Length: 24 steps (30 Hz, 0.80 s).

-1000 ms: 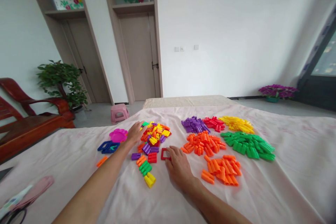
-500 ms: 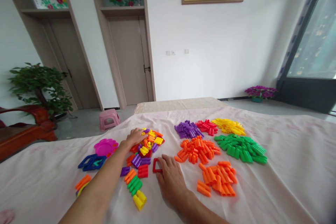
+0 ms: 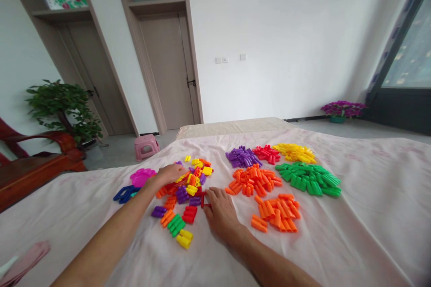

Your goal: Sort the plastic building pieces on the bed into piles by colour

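My left hand reaches over the left side of a mixed pile of coloured plastic pieces; its fingertips are hidden among them. My right hand is closed on the right side of a red square frame, beside that pile. Nearer to me lie a purple piece, a red piece, a green piece and a yellow piece. Sorted heaps stand on the right: purple, red, yellow, green and orange.
A pale cloth covers the table. Left of my left forearm are a pink flower-shaped piece and blue frames. Another orange heap lies right of my right hand. A pink stool stands beyond the table.
The view has shifted. My right hand has brought the red frame closer to the mixed pile. My left hand has moved slightly left on the pile, and more yellow pieces show at its back.
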### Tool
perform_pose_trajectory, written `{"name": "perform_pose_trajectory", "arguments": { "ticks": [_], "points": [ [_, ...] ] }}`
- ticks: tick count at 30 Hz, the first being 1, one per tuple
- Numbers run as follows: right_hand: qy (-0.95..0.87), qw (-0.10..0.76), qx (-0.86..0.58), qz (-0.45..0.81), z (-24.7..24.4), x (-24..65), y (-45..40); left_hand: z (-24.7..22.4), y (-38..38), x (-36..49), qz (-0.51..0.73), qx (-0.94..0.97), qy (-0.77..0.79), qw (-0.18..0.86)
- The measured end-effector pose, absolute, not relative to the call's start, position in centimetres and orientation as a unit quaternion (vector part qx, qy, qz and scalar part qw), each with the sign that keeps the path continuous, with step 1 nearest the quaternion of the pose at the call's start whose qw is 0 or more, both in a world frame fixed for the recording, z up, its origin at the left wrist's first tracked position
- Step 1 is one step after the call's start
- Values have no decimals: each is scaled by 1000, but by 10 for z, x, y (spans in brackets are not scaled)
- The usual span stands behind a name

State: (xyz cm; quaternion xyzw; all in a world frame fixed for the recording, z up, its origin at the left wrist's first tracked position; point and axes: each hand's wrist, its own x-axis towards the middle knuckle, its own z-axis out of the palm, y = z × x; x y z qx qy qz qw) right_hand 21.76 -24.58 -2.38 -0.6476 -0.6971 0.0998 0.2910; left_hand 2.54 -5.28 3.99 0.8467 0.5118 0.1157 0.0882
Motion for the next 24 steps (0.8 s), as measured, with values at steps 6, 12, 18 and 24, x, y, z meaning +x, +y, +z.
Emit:
{"name": "perform_pose_trajectory", "arguments": {
  "ticks": [6,12,18,24],
  "points": [
    [-694,293,-650,95,-21,218,-248,52,-104,60,104,897,428,20],
    [-695,286,-654,91,-21,218,-248,40,-147,66,64,918,390,-43],
    [-692,284,-656,96,-17,218,-249,36,-142,67,50,920,379,-83],
    [-688,305,-651,98,-23,222,-246,32,-139,77,51,921,372,-108]
  ]
}}
